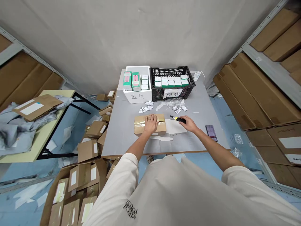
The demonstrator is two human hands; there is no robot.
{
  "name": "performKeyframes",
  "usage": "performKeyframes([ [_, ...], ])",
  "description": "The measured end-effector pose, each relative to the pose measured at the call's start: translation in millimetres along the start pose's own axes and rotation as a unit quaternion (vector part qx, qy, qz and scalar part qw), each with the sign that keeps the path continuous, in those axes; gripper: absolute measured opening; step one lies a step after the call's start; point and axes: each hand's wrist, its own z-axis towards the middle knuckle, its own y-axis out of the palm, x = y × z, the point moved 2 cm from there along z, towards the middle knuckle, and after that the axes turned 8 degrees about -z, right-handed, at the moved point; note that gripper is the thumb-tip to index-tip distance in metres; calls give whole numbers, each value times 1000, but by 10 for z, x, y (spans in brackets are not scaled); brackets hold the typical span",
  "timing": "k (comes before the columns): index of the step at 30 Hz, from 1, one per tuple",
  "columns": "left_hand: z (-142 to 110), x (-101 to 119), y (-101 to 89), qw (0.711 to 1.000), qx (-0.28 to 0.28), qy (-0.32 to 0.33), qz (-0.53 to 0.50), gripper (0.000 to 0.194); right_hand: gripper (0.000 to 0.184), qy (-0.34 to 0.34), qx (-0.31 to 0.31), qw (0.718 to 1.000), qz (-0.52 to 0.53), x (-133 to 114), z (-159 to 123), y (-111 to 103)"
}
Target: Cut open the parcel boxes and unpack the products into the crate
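Utility knife (181, 120) — was clasped in the right hand (188, 123). Cardboard carton (140, 124) — lay left of that grip, beneath the left hand (150, 123), which rested outspread on its taped top. Phone (211, 131) lay rightward.

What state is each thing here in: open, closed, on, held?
Cardboard box: top closed, tape across it
Utility knife: blade out, held in right hand
Left hand: resting on the box
White bin: open, holding small boxes
Black crate: open, holding small boxes
Phone: lying flat, screen lit
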Motion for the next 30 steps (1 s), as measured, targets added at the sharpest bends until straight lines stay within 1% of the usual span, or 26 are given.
performKeyframes([
  [2, 6, -4, 9, 1000, 6, 5, -7, 55, 39, -34, -25, 999, -1, -79, 7, 34],
  [4, 9, -8, 15, 1000, 11, 8, -18, 54, 38, -65, -54, 996, -7, -173, 35, 112],
  [6, 9, -13, 22, 999, 15, 8, -28, 54, 39, -78, -71, 994, -15, -242, 82, 201],
  [8, 7, -18, 31, 999, 17, 7, -39, 54, 39, -77, -74, 994, -22, -273, 140, 272],
  [11, 4, -23, 45, 998, 19, 4, -52, 55, 38, -59, -73, 996, -12, -252, 219, 312],
  [14, 3, -23, 58, 998, 16, -3, -66, 57, 37, -32, -63, 997, 4, -199, 274, 293],
  [17, 11, -25, 62, 997, 15, -8, -69, 58, 36, -19, -57, 998, 2, -148, 311, 271],
  [18, 15, -30, 61, 997, 16, -11, -69, 58, 37, -7, -48, 999, 1, -124, 321, 262],
  [21, 28, -49, 66, 997, 14, -15, -70, 57, 40, 60, 5, 998, 0, -27, 327, 220],
  [23, 24, -60, 76, 997, 12, -13, -71, 58, 40, 87, 23, 996, 4, 31, 305, 195],
  [26, -11, -72, 83, 997, 10, -3, -73, 63, 40, 79, -2, 997, 16, 50, 242, 199],
  [30, -127, -135, 5, 996, -2, 12, -85, 69, 39, 68, -29, 997, 30, -55, 171, 282],
])
